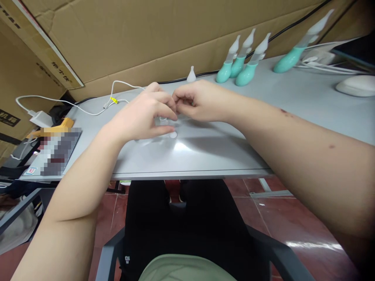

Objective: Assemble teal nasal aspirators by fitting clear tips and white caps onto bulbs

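Observation:
My left hand (146, 113) hovers low over the grey table, its thumb apart from its curled fingers. Through that gap shows a small clear plastic piece (163, 121); I cannot tell if the hand touches it. Just under the thumb tip is a small white disc (173, 135). Fingertips of both hands meet. My right hand (196, 100) is closed in a pinch, and what it holds is hidden behind the fingers. Beyond it a white cone-shaped nozzle tip (191, 75) stands upright on the table.
Several teal bulb nasal aspirators (246, 74) stand at the back right, with another teal aspirator (290, 58) leaning farther right. A white mouse (356, 85) lies at the right edge. White cable (93, 114), a yellow tool (66, 124) and a blurred-out flat item (60, 152) lie left. Cardboard (146, 39) backs the table.

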The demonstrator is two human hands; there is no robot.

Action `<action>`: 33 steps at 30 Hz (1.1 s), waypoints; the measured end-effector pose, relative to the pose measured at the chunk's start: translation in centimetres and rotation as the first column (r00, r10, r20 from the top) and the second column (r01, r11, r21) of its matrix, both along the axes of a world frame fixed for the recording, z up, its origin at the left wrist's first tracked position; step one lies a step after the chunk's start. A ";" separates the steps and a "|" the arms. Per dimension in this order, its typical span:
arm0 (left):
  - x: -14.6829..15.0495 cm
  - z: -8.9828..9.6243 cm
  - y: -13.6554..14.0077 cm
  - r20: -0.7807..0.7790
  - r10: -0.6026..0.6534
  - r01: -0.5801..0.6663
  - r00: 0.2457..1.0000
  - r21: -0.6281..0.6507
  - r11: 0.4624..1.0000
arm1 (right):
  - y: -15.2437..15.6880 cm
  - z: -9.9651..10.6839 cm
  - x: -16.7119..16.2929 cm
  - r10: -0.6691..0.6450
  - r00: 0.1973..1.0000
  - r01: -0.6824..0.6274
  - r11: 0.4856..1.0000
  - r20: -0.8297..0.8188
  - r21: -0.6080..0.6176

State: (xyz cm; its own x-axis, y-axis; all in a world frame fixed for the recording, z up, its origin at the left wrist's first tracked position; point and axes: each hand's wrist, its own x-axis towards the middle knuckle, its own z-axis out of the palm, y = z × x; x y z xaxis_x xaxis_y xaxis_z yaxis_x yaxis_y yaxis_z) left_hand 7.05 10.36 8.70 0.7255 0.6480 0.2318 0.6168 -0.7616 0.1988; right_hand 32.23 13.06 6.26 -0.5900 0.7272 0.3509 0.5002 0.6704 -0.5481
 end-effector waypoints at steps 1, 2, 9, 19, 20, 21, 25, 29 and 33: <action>0.1 -0.3 0.1 -0.016 -0.012 0.012 1.000 -0.014 1.000 | 0.0 0.0 0.0 -0.008 1.000 0.008 1.000 0.002 0.001; 0.2 -0.7 0.2 -0.029 -0.015 0.014 0.999 -0.028 1.000 | 0.0 0.0 0.0 -0.011 1.000 0.011 1.000 0.007 0.002; 0.4 -1.6 -0.1 -0.067 -0.039 0.035 0.997 -0.061 0.998 | 0.6 -0.7 0.4 0.077 0.997 -0.077 0.997 0.014 0.018; 0.9 -1.4 0.1 -0.117 -0.082 0.072 0.990 -0.083 0.994 | 0.8 -0.7 0.2 0.058 0.997 -0.060 0.997 0.046 0.044; 0.9 -1.3 0.1 -0.123 -0.076 0.066 0.989 -0.084 0.994 | 0.7 -0.7 0.2 0.059 0.997 -0.061 0.997 0.044 0.041; 0.9 -1.2 0.0 -0.128 -0.070 0.059 0.989 -0.084 0.995 | 0.7 -0.7 0.3 0.060 0.997 -0.062 0.997 0.040 0.037; 0.7 -0.6 -0.3 -0.130 -0.054 0.042 0.990 -0.095 0.995 | 0.6 -0.6 0.3 0.065 0.998 -0.065 0.997 0.026 0.027; 0.6 -0.7 -0.3 -0.117 -0.092 0.076 0.989 -0.133 0.988 | 0.5 -0.6 0.3 0.065 0.997 -0.066 0.998 0.036 0.023; 0.3 -1.1 -0.1 -0.069 -0.120 0.115 0.990 -0.083 0.990 | 0.6 -0.5 0.3 0.050 0.998 -0.050 0.999 0.036 0.014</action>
State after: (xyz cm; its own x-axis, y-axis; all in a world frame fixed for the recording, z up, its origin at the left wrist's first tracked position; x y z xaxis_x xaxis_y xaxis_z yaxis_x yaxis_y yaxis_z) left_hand 7.37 10.24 7.55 0.8108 0.5713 0.1272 0.5390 -0.8136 0.2183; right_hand 32.56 13.63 5.74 -0.6378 0.6910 0.3401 0.4846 0.7033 -0.5201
